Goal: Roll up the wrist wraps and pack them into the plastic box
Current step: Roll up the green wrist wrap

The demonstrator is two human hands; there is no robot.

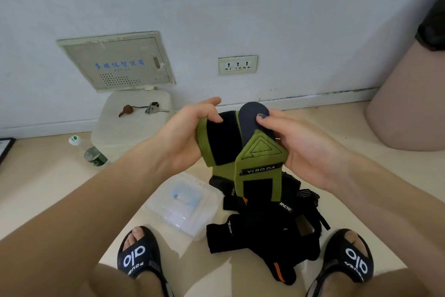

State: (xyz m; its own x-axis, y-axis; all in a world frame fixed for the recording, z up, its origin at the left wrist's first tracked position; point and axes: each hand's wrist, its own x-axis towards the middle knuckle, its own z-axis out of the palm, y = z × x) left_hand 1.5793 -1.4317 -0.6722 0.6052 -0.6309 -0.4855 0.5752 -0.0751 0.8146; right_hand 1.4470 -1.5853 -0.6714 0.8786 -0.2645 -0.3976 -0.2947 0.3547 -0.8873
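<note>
I hold a green and black wrist wrap (252, 169) up in front of me with both hands. My left hand (185, 137) grips its left, folded part with thumb over the black patch. My right hand (301, 147) pinches the wrap's dark rounded end tab, thumb on top. The wrap's lower end hangs down towards a pile of black wrist wraps (269, 227) on the floor. A clear plastic box (183, 202) lies shut on the floor, left of the pile, with something pale blue inside.
A white lidded bin (130, 125) stands by the wall with keys (151, 109) on it. A water bottle (89, 150) lies beside it. My feet in black slides (137, 255) flank the pile. A pinkish round object (409, 104) stands at right.
</note>
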